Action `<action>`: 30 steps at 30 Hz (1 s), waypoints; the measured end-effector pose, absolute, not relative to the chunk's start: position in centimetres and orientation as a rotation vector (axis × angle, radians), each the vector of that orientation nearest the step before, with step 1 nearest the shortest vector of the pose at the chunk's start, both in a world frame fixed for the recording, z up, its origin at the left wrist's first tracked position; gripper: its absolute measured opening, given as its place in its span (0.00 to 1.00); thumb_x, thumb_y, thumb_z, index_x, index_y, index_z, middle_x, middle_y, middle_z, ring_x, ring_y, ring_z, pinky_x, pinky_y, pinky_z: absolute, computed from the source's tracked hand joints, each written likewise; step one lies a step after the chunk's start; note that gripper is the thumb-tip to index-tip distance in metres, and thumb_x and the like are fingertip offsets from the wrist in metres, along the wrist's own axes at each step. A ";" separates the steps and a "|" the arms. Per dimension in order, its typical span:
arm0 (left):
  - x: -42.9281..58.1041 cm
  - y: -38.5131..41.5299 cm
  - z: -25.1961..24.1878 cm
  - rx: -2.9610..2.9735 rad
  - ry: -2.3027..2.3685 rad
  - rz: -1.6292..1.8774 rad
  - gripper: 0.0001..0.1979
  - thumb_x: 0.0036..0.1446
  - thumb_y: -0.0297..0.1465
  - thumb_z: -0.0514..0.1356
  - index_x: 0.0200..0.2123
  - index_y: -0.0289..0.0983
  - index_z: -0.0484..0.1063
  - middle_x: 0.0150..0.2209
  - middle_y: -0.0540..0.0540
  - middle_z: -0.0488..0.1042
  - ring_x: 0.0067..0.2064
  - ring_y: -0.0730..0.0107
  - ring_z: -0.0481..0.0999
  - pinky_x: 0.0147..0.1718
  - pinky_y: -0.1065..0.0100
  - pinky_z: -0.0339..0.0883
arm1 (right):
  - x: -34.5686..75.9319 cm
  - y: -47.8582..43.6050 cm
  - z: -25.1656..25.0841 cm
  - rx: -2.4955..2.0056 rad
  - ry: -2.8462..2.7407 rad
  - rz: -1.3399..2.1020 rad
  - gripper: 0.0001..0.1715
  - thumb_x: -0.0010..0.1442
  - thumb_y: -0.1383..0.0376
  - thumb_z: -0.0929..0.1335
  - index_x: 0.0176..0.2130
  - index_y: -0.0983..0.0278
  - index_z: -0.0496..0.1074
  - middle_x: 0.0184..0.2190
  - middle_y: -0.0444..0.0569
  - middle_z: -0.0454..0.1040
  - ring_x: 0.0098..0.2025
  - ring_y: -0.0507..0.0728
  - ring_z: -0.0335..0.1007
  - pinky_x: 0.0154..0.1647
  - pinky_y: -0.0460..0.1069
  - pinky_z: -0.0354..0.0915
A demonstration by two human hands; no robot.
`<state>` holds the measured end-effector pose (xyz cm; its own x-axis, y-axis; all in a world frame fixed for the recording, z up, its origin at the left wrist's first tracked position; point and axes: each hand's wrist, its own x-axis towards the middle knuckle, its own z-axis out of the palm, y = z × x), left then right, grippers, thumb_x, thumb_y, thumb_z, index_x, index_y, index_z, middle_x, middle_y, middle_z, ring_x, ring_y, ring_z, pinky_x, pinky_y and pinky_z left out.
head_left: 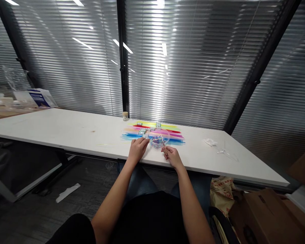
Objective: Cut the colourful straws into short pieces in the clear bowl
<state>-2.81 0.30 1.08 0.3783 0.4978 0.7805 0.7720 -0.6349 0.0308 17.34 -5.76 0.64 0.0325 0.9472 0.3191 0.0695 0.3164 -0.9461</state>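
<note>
My left hand (138, 149) pinches the end of a thin pale yellow straw (154, 139), which points right over a clear round bowl (168, 138). My right hand (173, 156) is closed around the handles of a pair of scissors (163, 141). Their blades reach up over the bowl and meet the straw near its right end. Small blue, pink and purple pieces (156, 142) lie in the bowl. Behind and beside it, long thin straws (128, 136) in blue, pink, red and yellow are spread in bands, with several banknote-patterned wraps (142, 131) among them.
A small jar with a tan lid (125, 116) stands at the back edge of the white table (78, 130). Crumpled clear plastic (222, 151) lies to the right. Cardboard boxes (264, 217) and a printed bag (221, 191) sit below on the right. Blinds line the back.
</note>
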 end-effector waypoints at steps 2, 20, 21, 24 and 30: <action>-2.8 0.3 1.1 -2.302 -1.100 -1.128 0.12 0.66 0.34 0.50 0.46 0.42 0.71 0.39 0.46 0.76 0.40 0.67 0.73 0.39 0.65 0.56 | 17.4 -5.7 0.6 -1.024 -1.360 0.923 0.24 0.51 0.46 0.67 0.28 0.66 0.72 0.13 0.38 0.58 0.16 0.48 0.50 0.18 0.44 0.48; -2.9 0.5 0.9 -2.329 -1.095 -1.118 0.13 0.66 0.33 0.50 0.47 0.43 0.72 0.38 0.46 0.76 0.40 0.67 0.73 0.39 0.64 0.57 | 17.7 -5.4 0.2 -1.018 -1.384 0.953 0.24 0.53 0.46 0.67 0.27 0.66 0.72 0.12 0.38 0.58 0.15 0.47 0.49 0.18 0.45 0.46; -2.9 0.5 0.9 -2.329 -1.087 -1.122 0.13 0.66 0.33 0.50 0.47 0.42 0.72 0.38 0.46 0.76 0.40 0.67 0.73 0.39 0.64 0.57 | 17.7 -5.3 0.1 -1.022 -1.387 0.956 0.24 0.53 0.46 0.67 0.27 0.66 0.71 0.12 0.38 0.58 0.15 0.47 0.48 0.18 0.45 0.46; -2.9 0.5 0.9 -2.325 -1.078 -1.141 0.13 0.66 0.33 0.50 0.48 0.42 0.71 0.38 0.46 0.76 0.40 0.67 0.73 0.39 0.65 0.57 | 17.8 -5.2 0.0 -1.027 -1.396 0.971 0.24 0.54 0.46 0.66 0.27 0.65 0.70 0.12 0.38 0.58 0.15 0.48 0.48 0.19 0.45 0.45; -2.9 0.4 0.8 -2.303 -1.058 -1.156 0.12 0.66 0.31 0.50 0.47 0.42 0.72 0.39 0.46 0.76 0.40 0.68 0.73 0.39 0.65 0.56 | 17.9 -5.1 -0.2 -1.033 -1.402 0.988 0.25 0.55 0.46 0.65 0.26 0.64 0.69 0.11 0.38 0.58 0.15 0.48 0.48 0.19 0.45 0.45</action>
